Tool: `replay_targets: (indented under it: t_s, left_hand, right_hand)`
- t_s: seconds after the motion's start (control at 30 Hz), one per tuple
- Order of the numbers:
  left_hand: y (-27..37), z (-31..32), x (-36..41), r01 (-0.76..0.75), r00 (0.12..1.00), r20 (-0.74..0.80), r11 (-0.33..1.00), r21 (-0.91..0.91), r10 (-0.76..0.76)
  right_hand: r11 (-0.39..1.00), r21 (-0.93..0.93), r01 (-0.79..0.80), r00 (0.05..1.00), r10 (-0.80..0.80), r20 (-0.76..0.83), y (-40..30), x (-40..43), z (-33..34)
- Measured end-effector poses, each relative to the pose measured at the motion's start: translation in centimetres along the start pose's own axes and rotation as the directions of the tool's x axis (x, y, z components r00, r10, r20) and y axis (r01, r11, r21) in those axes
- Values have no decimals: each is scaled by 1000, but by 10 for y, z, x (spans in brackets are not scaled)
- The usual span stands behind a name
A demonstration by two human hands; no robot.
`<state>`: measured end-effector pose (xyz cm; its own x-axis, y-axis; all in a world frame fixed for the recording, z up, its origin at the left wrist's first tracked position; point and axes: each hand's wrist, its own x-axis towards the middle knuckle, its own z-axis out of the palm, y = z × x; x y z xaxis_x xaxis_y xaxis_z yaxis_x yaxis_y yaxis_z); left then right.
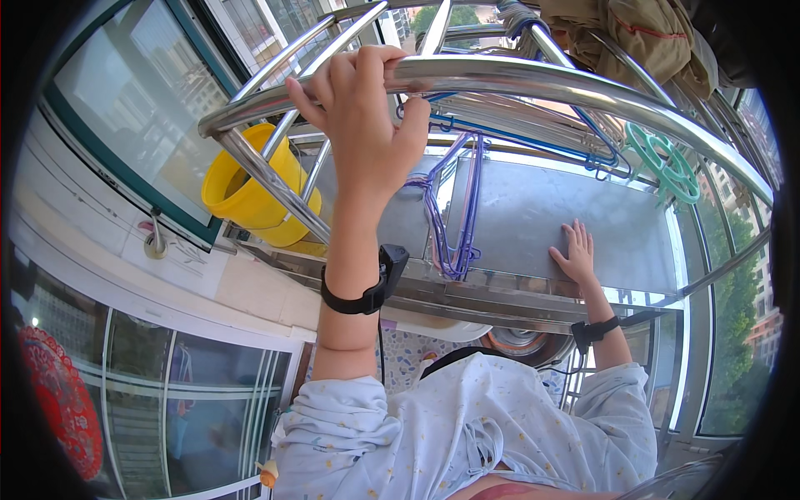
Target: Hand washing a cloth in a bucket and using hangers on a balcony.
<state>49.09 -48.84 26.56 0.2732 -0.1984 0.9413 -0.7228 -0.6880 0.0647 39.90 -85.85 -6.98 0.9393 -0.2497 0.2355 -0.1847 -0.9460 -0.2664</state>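
Note:
My left hand (369, 119) is raised, its fingers curled over a shiny metal rail (500, 74) at the upper left of a tubular rack. Low on the right, my right hand (576, 253) lies with spread fingers on a grey metal shelf top (531, 219), holding nothing. Between the hands, a bunch of purple wire hangers (472, 206) hangs down over the shelf. Behind them a row of hangers, some blue (525, 139), runs along under the rail. A green round plastic hanger (662, 162) hangs at the right end.
A yellow bucket (262, 187) stands left of the shelf, behind a slanting metal post. Brown cloth (656, 37) is draped over the rack at the upper right. Windows flank both sides. A metal basin (531, 344) sits below the shelf's front edge.

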Motion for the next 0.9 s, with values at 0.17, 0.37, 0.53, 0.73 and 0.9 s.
replay_targets:
  t_s: [0.17, 0.37, 0.53, 0.73, 0.9]
  left_hand:
    - [-2, 0, 0, -27, 1000, -10, 1000, 8, 27]
    - [-1, 1, 0, 22, 1000, -15, 999, -37, -23]
    - [-1, 0, -1, 1, 1000, -7, 1000, -8, -1]
    - [-12, -3, -4, -156, 976, -166, 984, -82, 141]
    - [-14, 4, -9, -325, 899, -307, 946, 9, 312]
  right_hand:
    - [1000, -8, 1, 1000, -1, -3, 0, 0, -1]
    - [1000, -16, 7, 1000, -7, -5, 0, -1, 0]
    - [1000, -27, -1, 1000, 1, 3, -1, -1, -2]
    - [1000, -18, 0, 1000, 1, 10, -7, 0, -6]
    - [999, -33, 15, 1000, -15, 1, -2, -2, -3]
